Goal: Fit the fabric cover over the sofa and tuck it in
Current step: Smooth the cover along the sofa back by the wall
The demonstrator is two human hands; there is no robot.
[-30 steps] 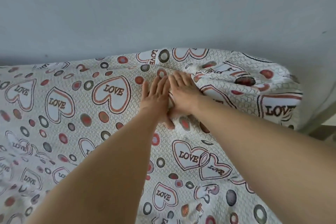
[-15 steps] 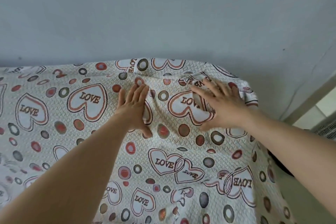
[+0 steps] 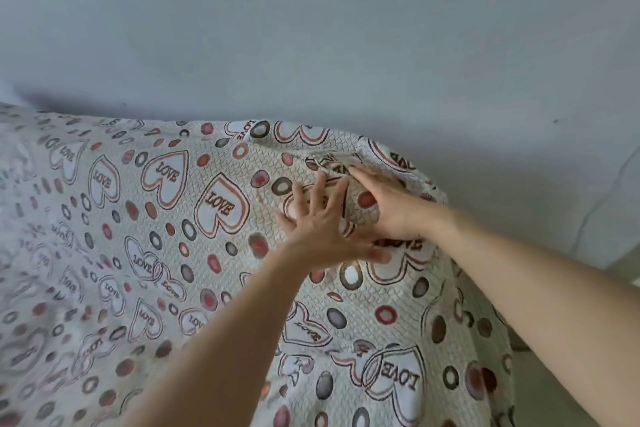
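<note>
Your hands have come back together at the far right corner of the sofa: left hand [image 3: 318, 218] splayed flat on the cover [image 3: 166, 253], right hand [image 3: 384, 208] pinching a fold. Looks like corner tucking's underway.
</note>
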